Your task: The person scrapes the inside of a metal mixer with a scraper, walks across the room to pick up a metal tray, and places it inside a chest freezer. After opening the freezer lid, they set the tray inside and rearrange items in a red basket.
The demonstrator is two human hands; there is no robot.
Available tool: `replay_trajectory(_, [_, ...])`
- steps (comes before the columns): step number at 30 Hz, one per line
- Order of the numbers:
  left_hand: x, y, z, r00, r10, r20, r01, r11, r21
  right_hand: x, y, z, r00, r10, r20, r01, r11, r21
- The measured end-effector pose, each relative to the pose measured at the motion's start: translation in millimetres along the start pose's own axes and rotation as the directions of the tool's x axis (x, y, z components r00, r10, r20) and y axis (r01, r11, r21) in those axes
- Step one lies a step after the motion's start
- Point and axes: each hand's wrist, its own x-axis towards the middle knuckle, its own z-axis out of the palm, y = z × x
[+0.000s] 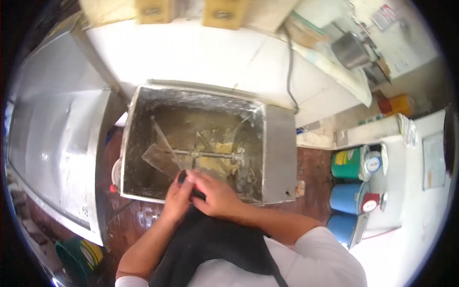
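Note:
A metal mixer tub [279,158] stands before me, with a horizontal bar [210,154] across its inside and pale, crumbly dough-like material [217,165] around the bar. Over the near rim, my left hand [178,197] and my right hand [215,195] meet, fingers curled and close together. Both are closed around a small black object, mostly covered by the fingers. Beyond the fingers, a flat, thin, greyish piece [162,160] and a narrow pale strip reach into the tub; whether they join the black object is unclear.
Left of the tub is a large steel surface [57,143]. To the right stand a green bucket [346,162] and blue buckets [344,197]. Another green bucket [79,256] is at the lower left. A metal pot [351,50] sits at the upper right, and a dark cable [289,71] hangs behind the tub.

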Motion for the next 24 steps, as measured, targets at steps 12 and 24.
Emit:
replay_trajectory(12, [-22,23,-39,0.979,-0.119,-0.165,0.124,0.992,0.023,-176,144,-200,0.505,0.675,-0.538,-0.862,0.421,-0.282])
replay_trajectory(24, [-38,49,-60,0.963,-0.103,-0.248,0.111,0.994,0.020,-237,198,-173,0.446,0.762,-0.469,-0.893,0.339,-0.297])
